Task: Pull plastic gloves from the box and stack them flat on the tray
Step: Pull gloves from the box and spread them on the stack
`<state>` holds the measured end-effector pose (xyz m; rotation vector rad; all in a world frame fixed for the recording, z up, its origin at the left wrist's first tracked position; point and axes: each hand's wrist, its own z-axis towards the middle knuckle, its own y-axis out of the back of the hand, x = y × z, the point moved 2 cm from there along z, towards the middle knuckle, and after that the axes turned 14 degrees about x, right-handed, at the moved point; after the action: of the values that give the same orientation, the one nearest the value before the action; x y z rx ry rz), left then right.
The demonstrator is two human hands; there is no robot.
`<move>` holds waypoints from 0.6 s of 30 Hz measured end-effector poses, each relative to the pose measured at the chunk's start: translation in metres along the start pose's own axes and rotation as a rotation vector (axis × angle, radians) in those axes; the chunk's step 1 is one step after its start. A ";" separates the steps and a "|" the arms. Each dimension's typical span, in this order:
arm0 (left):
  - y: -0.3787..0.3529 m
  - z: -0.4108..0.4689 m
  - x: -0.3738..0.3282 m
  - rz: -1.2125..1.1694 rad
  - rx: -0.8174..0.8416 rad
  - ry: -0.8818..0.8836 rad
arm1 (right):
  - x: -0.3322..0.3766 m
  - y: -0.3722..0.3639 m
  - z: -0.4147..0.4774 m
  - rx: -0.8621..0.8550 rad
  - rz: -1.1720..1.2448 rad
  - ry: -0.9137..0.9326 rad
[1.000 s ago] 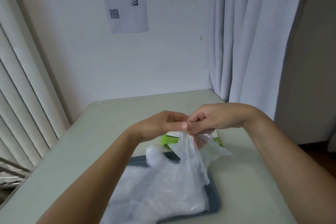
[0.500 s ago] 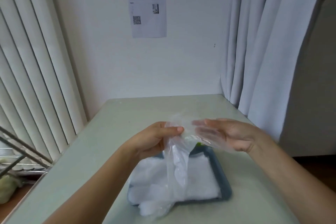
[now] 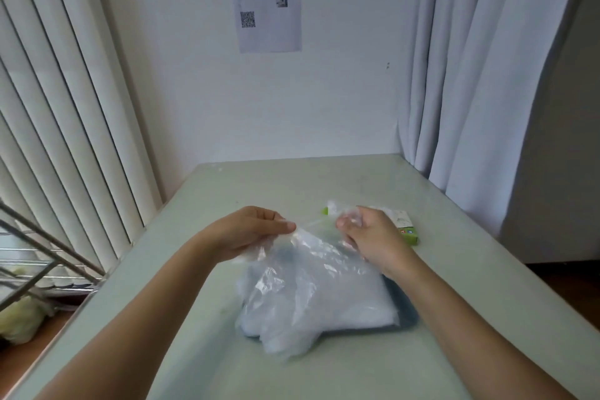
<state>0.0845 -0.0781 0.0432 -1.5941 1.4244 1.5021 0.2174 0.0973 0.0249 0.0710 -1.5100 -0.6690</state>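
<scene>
Film of one plastic glove (image 3: 308,253) is held stretched above the tray (image 3: 407,318), pinched at one upper edge by the left hand (image 3: 250,234) and at the other by the right hand (image 3: 370,237), presumably to be spread flat before it is laid down. Its lower part is draped over the stacked gloves (image 3: 350,305) on the tray. The box (image 3: 404,224) is set just beyond the tray on the bench (image 3: 324,182).

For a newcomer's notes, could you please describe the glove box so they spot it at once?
On the pale table, look past the dark tray, just behind the right hand. It is a small box, the only green-and-white thing there.
</scene>
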 end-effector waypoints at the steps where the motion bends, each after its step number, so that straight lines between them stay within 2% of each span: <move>1: 0.002 0.002 0.007 0.024 -0.006 0.048 | -0.009 -0.005 0.000 0.004 -0.038 -0.030; 6: 0.000 0.020 0.043 0.287 -0.094 0.274 | -0.066 -0.022 -0.003 -0.013 -0.083 -0.211; 9: -0.001 0.029 0.056 0.394 -0.149 0.351 | -0.084 -0.026 -0.008 -0.016 -0.214 -0.230; 14: 0.008 0.026 0.055 0.865 -0.264 0.554 | -0.089 -0.022 -0.012 -0.008 -0.322 -0.259; 16: 0.008 0.018 0.046 0.980 -0.379 0.580 | -0.088 -0.021 -0.011 -0.007 -0.329 -0.266; 18: 0.002 0.014 0.036 1.052 -0.501 0.525 | -0.086 -0.020 -0.010 0.007 -0.380 -0.268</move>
<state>0.0714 -0.0779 0.0073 -1.6617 2.6064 2.2316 0.2261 0.1155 -0.0611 0.2886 -1.7760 -1.0072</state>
